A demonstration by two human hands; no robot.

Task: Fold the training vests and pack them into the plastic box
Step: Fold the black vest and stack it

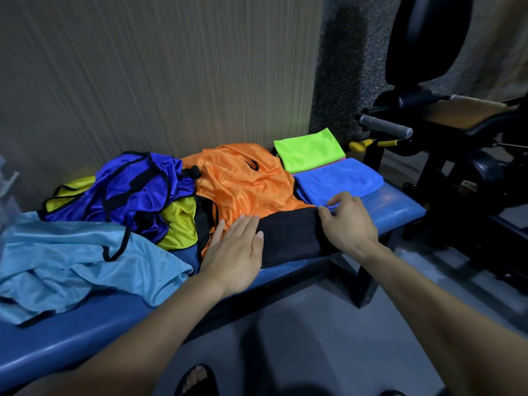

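Now the left hand (pixel 238 248) lies flat, fingers straight, on the black vest (pixel 291 235) atop the blue tabletop (pixel 397 208). The right hand (pixel 347 221) pinches its far corner, beside the folded blue vest (pixel 338 178).

Loose vests (pixel 137 195) crowd the bench's (pixel 400 207) left; its right end lies bare.

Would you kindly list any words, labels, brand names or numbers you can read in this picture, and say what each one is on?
None: no readable text shows anywhere.
The orange vest, dark blue vest, light blue vest and the folded green vest and folded blue vest show plain fabric, with no print or number.
The gym machine shows no legible label.
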